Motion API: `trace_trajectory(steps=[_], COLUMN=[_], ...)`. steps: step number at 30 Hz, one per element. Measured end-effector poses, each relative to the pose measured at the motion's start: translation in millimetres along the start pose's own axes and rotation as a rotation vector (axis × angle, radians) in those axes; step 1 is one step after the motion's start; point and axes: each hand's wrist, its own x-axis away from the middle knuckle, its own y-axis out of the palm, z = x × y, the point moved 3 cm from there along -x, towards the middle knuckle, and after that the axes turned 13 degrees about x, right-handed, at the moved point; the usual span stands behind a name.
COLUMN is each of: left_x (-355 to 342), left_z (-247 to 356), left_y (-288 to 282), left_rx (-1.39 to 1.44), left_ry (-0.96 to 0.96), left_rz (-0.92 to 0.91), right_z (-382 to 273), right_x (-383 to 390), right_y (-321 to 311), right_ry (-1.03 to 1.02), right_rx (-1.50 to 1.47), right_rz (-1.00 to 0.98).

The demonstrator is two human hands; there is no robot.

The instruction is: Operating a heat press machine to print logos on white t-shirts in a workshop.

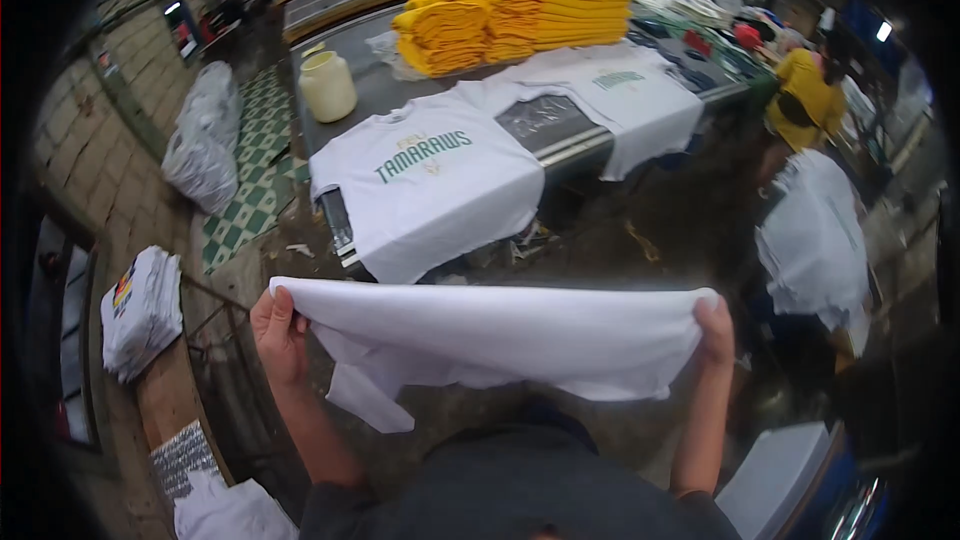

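Observation:
A white T-shirt (500, 330) is stretched sideways between my hands in front of my body, its upper edge pulled nearly straight and a sleeve drooping at the left. My left hand (281, 332) pinches one end, thumb on top. At the other end my right hand (713, 328) grips the cloth the same way. Beyond the held shirt, a printed white T-shirt (470, 190) with green lettering lies over the table's near edge. Another printed white T-shirt (640, 105) lies to its right, also hanging over the edge.
On the table (375, 90) stand stacked yellow shirts (570, 0) and a cream plastic jar (327, 87). Folded white shirts (143, 312) sit on a bench at left. Bulging plastic bags (203, 140) line the left wall. A person in yellow (805, 95) is at right, near a white bundle (815, 240).

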Motion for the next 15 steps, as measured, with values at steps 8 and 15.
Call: trace_trajectory(steps=[8,15], left_x=[-38,-200], left_z=[26,-29], left_y=[36,-17], left_rx=[-0.010,-0.092], left_ry=[0.209,-0.140], left_rz=[0.272,0.297], right_z=[-114,-104], right_x=[-167,-375], right_y=[20,156], right_ry=[-0.290,-0.061], right_rx=[0.107,0.223], right_rz=[-0.332,-0.621])
